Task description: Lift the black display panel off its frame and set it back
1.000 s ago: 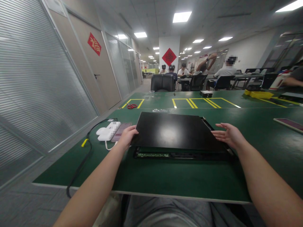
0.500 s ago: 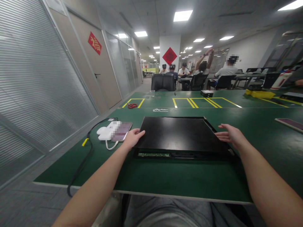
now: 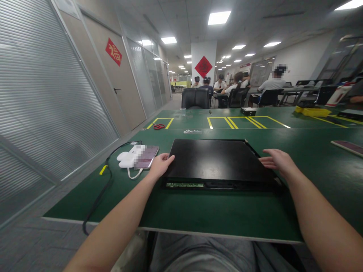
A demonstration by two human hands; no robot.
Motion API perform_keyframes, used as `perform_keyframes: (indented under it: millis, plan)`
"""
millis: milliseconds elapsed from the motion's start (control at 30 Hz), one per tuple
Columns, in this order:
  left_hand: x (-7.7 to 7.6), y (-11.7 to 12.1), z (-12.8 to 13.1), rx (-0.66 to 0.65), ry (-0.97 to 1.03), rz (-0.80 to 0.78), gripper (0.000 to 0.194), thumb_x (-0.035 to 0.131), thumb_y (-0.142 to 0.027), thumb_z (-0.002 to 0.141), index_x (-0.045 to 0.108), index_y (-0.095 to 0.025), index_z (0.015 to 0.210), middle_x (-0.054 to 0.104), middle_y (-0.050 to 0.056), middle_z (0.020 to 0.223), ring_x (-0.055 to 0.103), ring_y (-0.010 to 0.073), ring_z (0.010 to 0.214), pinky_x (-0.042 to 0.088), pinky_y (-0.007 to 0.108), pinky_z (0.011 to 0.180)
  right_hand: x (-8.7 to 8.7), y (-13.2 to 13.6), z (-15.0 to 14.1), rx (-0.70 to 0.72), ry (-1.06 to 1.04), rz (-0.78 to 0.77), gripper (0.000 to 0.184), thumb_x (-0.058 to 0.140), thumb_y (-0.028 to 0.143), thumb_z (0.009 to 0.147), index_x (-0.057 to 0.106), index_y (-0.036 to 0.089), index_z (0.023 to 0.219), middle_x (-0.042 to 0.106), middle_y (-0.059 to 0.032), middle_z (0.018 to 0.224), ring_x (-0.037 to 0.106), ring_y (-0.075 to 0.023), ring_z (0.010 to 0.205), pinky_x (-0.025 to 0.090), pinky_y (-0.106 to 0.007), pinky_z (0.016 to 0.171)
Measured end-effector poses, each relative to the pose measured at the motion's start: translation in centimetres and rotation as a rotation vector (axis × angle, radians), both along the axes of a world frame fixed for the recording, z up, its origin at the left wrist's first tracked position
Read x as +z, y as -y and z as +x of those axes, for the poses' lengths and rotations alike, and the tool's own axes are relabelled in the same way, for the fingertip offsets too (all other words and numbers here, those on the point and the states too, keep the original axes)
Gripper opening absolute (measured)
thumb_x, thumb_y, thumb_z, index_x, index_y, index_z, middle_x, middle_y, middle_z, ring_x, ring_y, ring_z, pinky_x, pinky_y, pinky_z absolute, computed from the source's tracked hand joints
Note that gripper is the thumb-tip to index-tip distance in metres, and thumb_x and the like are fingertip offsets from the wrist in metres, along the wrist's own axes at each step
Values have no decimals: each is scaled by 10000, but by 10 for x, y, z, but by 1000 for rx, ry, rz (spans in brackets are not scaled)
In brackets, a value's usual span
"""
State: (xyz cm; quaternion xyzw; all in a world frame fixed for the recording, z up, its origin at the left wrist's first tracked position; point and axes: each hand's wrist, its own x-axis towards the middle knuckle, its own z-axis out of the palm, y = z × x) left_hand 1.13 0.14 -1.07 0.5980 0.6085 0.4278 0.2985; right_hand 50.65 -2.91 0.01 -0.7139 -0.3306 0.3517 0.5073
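A flat, shiny black panel (image 3: 211, 158) lies over a shallow black casing (image 3: 238, 186) on the green table. Along the near edge, a strip of green circuit board (image 3: 185, 185) shows below the panel. My left hand (image 3: 162, 165) is closed on the panel's left edge, thumb on top and the other fingers partly hidden. At the right edge, my right hand (image 3: 279, 163) has its fingers stretched out, their tips at the side of the panel. Its thumb stays apart, and whether the fingertips go under the edge I cannot tell.
Left of the panel are a phone (image 3: 148, 156), a white charger-like item (image 3: 126, 160) and a black cable (image 3: 106, 185). Red-handled scissors (image 3: 159, 126), small white pieces (image 3: 193, 132) and a yellow tray (image 3: 312, 111) lie farther back. Another phone (image 3: 347, 148) lies right. People sit behind.
Both hands stay at the panel's sides, with hardly any shift. The panel's near edge looks very slightly lower. In the background, a person's raised arms have come down.
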Motion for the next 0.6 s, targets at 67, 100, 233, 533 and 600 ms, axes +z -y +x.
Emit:
perform_keyframes:
  millis: [67, 100, 233, 533, 600]
  plan:
    - [1, 0, 1, -3, -22, 13, 464, 732, -616, 729, 761, -173, 863, 788, 85, 846, 724, 316, 903, 517, 364, 781, -1, -1, 2, 0, 9, -3, 326, 695, 352, 865, 657, 218, 1160, 754, -97, 723, 767, -261, 713, 661, -361, 656]
    - [2, 0, 1, -7, -33, 17, 447, 721, -603, 742, 762, -174, 862, 785, 78, 836, 722, 312, 900, 516, 365, 792, -1, -1, 3, -1, 14, -4, 329, 695, 351, 864, 661, 218, 1162, 758, -105, 733, 770, -270, 727, 665, -374, 668]
    - [4, 0, 3, -27, -70, 26, 387, 686, -539, 768, 768, -173, 866, 783, 71, 833, 720, 303, 877, 516, 374, 821, -5, -4, 8, -4, 42, -2, 321, 703, 344, 851, 682, 226, 1148, 772, -129, 787, 779, -295, 780, 675, -405, 703]
    - [7, -3, 5, -31, -124, 39, 310, 652, -448, 799, 768, -166, 857, 777, 82, 840, 722, 297, 873, 520, 370, 826, -13, -9, 10, 7, 110, 35, 246, 708, 299, 837, 676, 233, 1072, 795, -101, 861, 747, -214, 714, 631, -305, 594]
    - [8, -3, 6, -40, -139, 41, 287, 648, -436, 807, 764, -175, 828, 761, 68, 807, 715, 288, 856, 516, 362, 818, -15, -11, 11, 17, 125, 41, 252, 720, 294, 828, 675, 229, 1067, 801, -97, 892, 735, -197, 700, 617, -290, 585]
